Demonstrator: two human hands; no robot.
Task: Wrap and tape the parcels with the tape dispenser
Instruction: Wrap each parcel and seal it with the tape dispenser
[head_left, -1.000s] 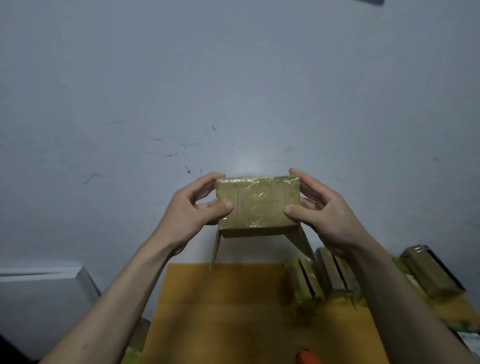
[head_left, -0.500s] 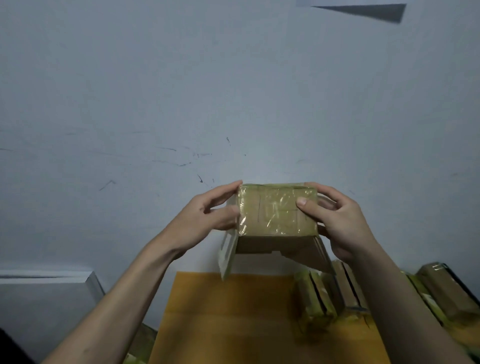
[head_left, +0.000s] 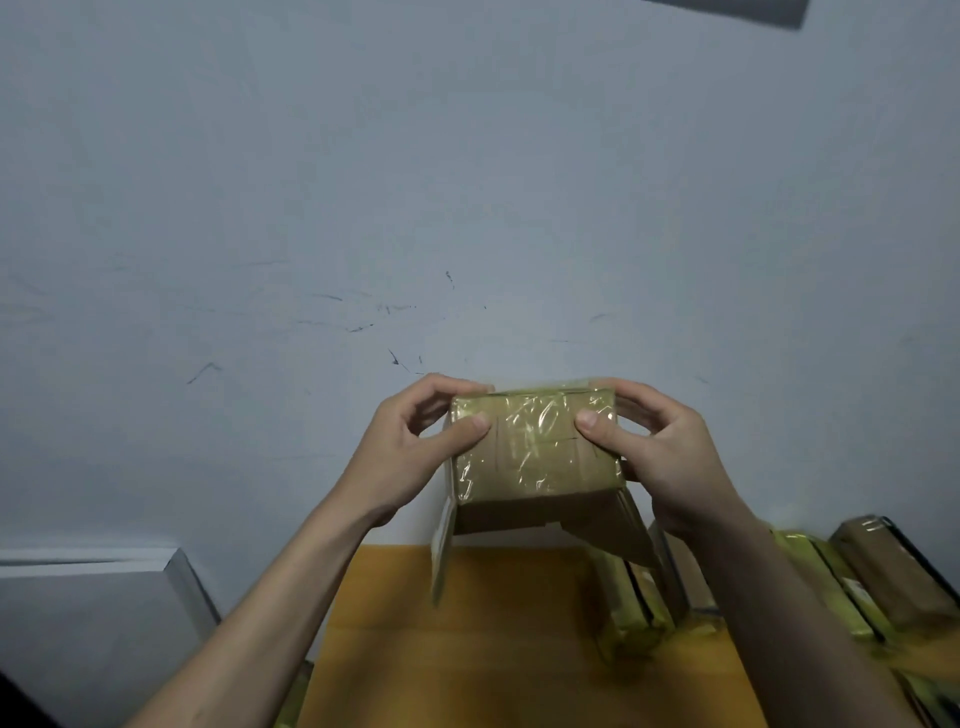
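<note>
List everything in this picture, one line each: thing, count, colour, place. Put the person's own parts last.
cardboard box: one, brown under shiny yellowish tape, held up in front of the wall, lower flaps hanging open
table: one, orange-yellow top, below the box
wrapped parcels: several, exact count unclear, brown and yellow-green, lined up along the table's right side
wall: one, pale grey-blue with dark scuff marks, behind everything
ledge: one, grey-white, lower left
dark shape: one, dark grey, top right edge, cannot be identified
left hand: one, grips the box's left end, thumb on the near face
right hand: one, grips the box's right end, thumb on the near face
</note>
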